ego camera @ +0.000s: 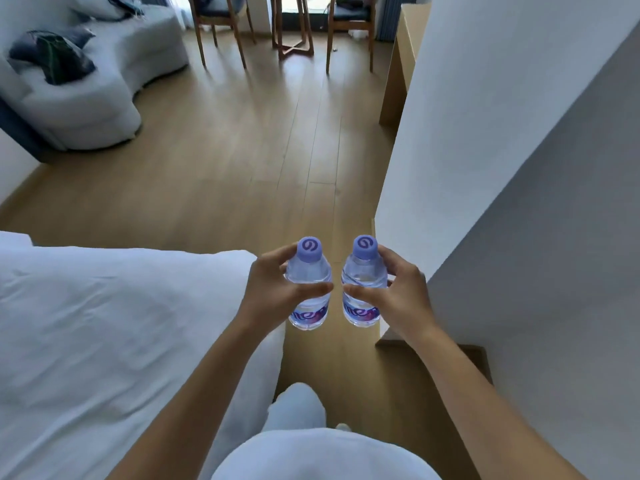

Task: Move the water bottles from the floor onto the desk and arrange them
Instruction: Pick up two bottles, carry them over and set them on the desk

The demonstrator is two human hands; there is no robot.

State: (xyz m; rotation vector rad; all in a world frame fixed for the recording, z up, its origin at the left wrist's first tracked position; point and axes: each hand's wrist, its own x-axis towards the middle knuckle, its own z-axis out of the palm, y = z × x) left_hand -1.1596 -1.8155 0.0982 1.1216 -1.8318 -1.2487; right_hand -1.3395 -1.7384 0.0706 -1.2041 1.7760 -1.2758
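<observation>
1. Left hand (273, 292): fingers and thumb are curled round the shoulder of the left bottle (308, 285), thumb lying across its front just above the label
2. Right hand (398, 292): fingers and thumb are wrapped round the shoulder of the right bottle (363, 282) in a mirrored hold, thumb across the front
3. Bottle position: both bottles are held upright in the air, side by side and slightly apart, above the wooden floor (242, 161), between the white bed (104, 323) on the left and a white wall (485, 133) on the right
4. Bottle condition: purple caps are fitted; each bottle appears full of clear water
5. Handling judgement: a full bottle is probably moderately heavy for its size; the thin clear plastic likely gives under a hard squeeze and may be slick. Hold at the shoulder or the waist, not by the cap alone
6. Destination: a pale wooden unit (398, 64) stands against the wall further ahead; whether this is the desk cannot be confirmed
7. Surroundings: a grey sofa (104, 81) and wooden chairs (221, 26) occupy the far end of the room
</observation>
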